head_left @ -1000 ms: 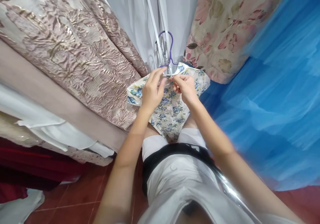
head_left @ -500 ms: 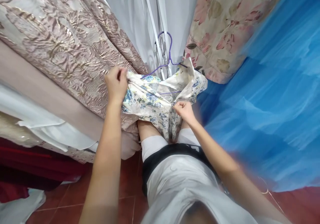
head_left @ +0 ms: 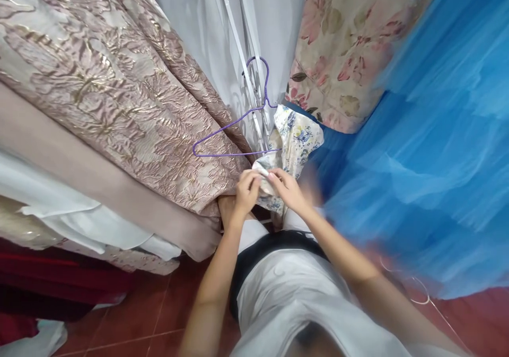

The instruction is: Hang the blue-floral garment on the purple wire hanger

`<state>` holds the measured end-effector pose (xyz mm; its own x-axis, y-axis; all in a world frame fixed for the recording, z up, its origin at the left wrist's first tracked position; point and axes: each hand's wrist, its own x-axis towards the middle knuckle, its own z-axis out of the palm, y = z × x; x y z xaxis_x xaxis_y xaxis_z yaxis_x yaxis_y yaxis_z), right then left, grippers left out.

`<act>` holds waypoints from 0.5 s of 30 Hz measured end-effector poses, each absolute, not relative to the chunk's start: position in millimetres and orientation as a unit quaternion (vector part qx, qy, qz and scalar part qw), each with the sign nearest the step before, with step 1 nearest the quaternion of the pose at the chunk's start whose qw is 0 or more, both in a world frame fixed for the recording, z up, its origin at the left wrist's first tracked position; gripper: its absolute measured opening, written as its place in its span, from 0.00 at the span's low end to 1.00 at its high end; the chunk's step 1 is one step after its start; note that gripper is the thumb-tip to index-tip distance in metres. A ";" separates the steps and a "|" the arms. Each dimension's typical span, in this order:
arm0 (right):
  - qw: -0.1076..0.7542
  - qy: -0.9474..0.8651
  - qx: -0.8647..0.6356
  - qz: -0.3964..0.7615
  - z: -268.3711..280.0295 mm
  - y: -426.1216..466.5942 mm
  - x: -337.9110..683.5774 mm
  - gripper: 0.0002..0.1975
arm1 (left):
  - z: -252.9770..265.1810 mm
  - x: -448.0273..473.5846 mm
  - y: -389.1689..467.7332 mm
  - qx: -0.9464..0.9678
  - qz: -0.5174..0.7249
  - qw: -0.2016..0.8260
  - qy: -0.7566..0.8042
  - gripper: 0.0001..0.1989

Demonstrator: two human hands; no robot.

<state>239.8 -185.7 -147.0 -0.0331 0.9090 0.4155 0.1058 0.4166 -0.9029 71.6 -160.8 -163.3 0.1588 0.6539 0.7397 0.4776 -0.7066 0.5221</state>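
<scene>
Garment, floral, half off purple hanger against hanging fabrics, bunched low in closed grip of left hand and right hand; removal step, next likely freeing the far shoulder.

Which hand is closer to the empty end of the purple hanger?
Left. The left hand is below the hanger, right of its bare end; the right hand is farther right, holding the flowery cloth.

Brocade fabric crowds left; blue tulle crowds right.
</scene>
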 end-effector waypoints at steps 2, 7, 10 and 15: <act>0.539 -0.636 -0.345 0.430 -137.6 -185.9 242.9 0.21 | -145.4 96.6 -164.9 0.796 0.509 0.069 0.319 0.15; 0.487 -0.554 -0.366 0.568 -130.0 -186.0 298.0 0.21 | -105.0 106.5 -152.7 0.806 0.489 -0.035 0.331 0.16; 0.566 -0.501 -0.486 0.439 -138.8 -172.8 354.8 0.18 | -103.7 91.4 -144.0 0.809 0.469 -0.050 0.351 0.16; 0.453 -0.528 -0.663 0.277 -182.6 -145.4 401.5 0.08 | -121.0 80.4 -146.5 0.818 0.476 -0.039 0.319 0.14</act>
